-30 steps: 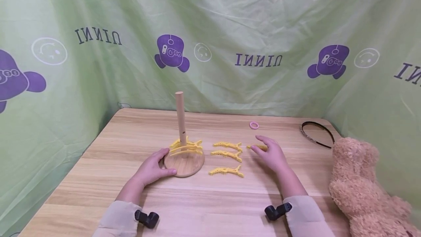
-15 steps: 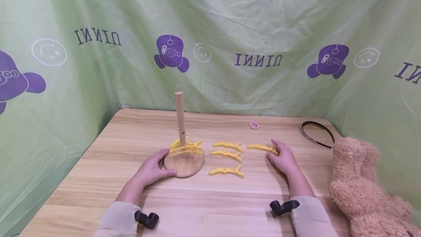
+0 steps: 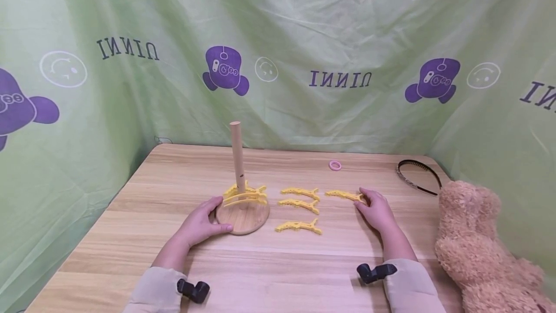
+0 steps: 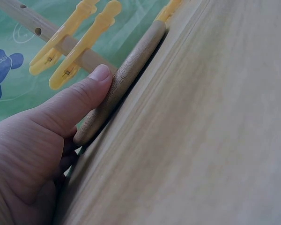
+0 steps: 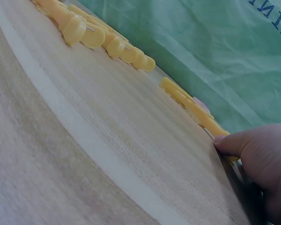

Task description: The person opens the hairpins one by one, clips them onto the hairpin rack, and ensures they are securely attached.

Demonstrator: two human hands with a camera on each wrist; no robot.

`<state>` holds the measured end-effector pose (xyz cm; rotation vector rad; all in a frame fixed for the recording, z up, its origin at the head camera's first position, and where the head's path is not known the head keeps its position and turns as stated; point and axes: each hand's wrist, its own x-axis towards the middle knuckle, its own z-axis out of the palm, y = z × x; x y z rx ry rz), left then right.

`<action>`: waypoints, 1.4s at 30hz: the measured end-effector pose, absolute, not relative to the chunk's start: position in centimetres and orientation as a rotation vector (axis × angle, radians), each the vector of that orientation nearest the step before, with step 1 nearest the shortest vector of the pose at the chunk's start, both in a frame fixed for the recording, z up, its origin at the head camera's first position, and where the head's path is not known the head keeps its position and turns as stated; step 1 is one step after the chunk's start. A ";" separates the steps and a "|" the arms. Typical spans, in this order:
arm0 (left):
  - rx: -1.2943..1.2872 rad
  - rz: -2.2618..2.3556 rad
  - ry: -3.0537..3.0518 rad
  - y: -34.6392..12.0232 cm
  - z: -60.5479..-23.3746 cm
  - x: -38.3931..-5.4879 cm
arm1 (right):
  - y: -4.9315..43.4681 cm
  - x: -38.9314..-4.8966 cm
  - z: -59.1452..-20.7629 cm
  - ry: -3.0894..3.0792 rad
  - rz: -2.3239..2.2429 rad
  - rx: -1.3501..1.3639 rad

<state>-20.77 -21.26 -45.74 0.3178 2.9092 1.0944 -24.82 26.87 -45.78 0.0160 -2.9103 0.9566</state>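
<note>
A round wooden base (image 3: 245, 221) with an upright post (image 3: 236, 153) makes a stand, and my left hand (image 3: 197, 223) grips the base's left edge. In the left wrist view the thumb (image 4: 91, 91) lies against the rim; the other fingers are mostly hidden. Yellow alligator hair clips (image 3: 256, 198) are clamped low on the post. At the right, my right hand (image 3: 377, 210) pinches the handle end of another yellow hair clip (image 3: 340, 194), which lies on the table. Between the hands, three more yellow hair clips (image 3: 298, 226) lie one behind another.
The wooden table (image 3: 243, 269) has a pink ring (image 3: 335, 165) near its back edge. A black headband (image 3: 419, 187) lies at the back right, beside a brown plush toy (image 3: 473, 250). Green printed cloth (image 3: 286, 115) hangs behind.
My right hand has moved right, from over the middle of the far-right hair clip to its handle end, which it now pinches. The left hand stays at the base.
</note>
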 end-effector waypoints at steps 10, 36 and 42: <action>0.296 1.092 2.902 -21.2 -45.7 -20.8 | 25.9 -24.7 -44.9 -2.899 1.007 -0.053; 0.313 1.104 2.909 -21.3 -45.8 -20.9 | 11.9 -23.9 -36.1 -2.741 0.924 0.601; 0.322 1.095 2.913 -21.3 -45.9 -20.8 | 8.3 -24.2 -35.4 -2.787 0.890 0.690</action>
